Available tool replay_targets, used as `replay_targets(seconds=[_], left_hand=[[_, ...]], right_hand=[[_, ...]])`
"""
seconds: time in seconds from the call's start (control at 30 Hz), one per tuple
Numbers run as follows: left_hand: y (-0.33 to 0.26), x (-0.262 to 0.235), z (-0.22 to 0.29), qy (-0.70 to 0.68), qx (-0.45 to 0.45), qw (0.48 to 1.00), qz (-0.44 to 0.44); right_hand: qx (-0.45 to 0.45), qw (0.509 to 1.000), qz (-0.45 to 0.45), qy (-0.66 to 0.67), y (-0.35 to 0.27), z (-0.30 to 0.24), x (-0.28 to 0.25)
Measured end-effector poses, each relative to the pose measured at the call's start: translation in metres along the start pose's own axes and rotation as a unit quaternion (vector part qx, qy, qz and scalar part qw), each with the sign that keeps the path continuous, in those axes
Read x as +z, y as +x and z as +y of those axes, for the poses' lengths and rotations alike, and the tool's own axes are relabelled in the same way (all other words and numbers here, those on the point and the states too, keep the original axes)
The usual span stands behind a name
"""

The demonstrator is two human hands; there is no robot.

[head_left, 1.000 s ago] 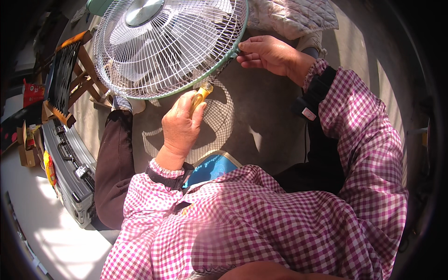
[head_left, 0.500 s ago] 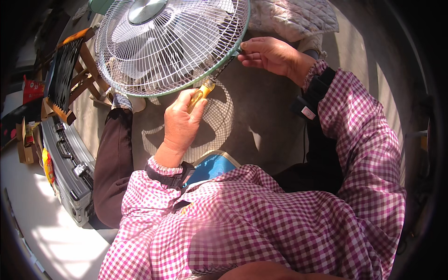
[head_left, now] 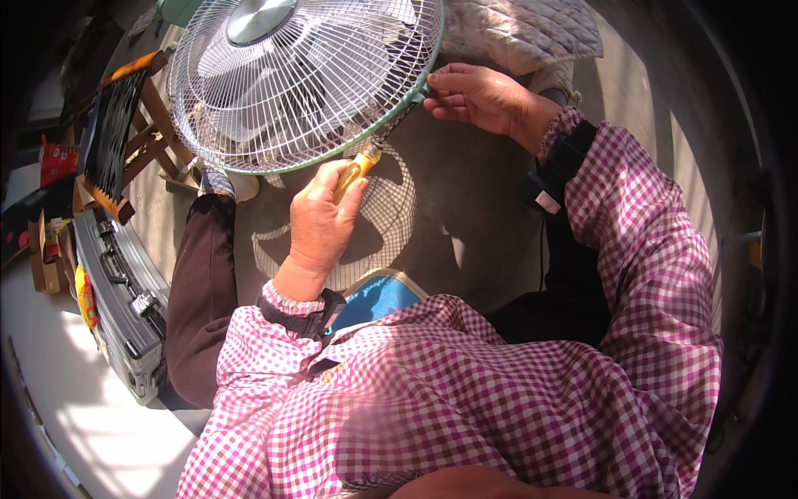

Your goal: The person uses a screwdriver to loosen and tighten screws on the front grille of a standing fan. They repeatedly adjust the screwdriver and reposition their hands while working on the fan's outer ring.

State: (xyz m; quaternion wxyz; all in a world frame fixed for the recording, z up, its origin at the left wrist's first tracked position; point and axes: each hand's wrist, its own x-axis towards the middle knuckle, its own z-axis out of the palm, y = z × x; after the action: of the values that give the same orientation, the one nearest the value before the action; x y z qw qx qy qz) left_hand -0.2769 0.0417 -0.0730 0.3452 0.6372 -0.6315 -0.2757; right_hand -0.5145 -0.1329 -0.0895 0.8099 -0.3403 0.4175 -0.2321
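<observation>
A fan guard (head_left: 249,133) of white wire with a green rim covers the fan blades and has a silver round badge (head_left: 262,18) in the middle. My left hand (head_left: 320,220) is closed around the yellow handle of a screwdriver (head_left: 356,175), its shaft pointing up and right towards the underside of the rim. The tip is hard to make out against the dark floor. On the right, my right hand (head_left: 490,100) pinches the green rim between thumb and forefinger, the other fingers loosely curled below. A small dark part sits at the rim beside those fingertips.
A silver hard case (head_left: 125,308) stands at the left, below a wooden folding stool (head_left: 116,133) with black webbing. Below my left wrist lies a blue surface (head_left: 382,295) with a pale rim. A quilted cloth (head_left: 524,33) hangs at the upper right. The fan's shadow falls on the floor.
Almost nothing differs. The fan guard and my left hand with the screwdriver have shifted very slightly; both hands keep their hold.
</observation>
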Motion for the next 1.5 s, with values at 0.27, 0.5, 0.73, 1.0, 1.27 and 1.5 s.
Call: replay_targets(seconds=[0.27,0.5,0.73,1.0,1.27,1.5], left_hand=[[-0.0005,0.0013,0.0000,0.003,-0.007,1.000,0.000],[-0.0004,0.0012,0.0021,-0.007,-0.002,1.000,0.002],[-0.0006,0.0008,0.0017,-0.009,-0.001,1.000,0.006],[-0.0011,0.0025,-0.0009,0.065,0.055,0.996,0.033],[-0.0003,0.0022,-0.0010,0.029,0.044,0.998,0.024],[-0.0006,0.0021,-0.0001,0.043,0.039,0.998,0.025]], right_hand=[[0.015,1.000,0.016,0.002,0.0015,-0.0006,0.0006],[-0.018,1.000,-0.011,-0.002,0.0005,-0.0006,-0.0003],[-0.024,0.999,-0.020,-0.029,0.0012,0.0000,-0.0041],[0.001,1.000,0.006,0.008,0.0024,0.0019,-0.0005],[-0.009,1.000,-0.005,-0.017,-0.0037,-0.0030,-0.0037],[0.009,1.000,0.021,0.002,-0.0011,-0.0015,0.0026]])
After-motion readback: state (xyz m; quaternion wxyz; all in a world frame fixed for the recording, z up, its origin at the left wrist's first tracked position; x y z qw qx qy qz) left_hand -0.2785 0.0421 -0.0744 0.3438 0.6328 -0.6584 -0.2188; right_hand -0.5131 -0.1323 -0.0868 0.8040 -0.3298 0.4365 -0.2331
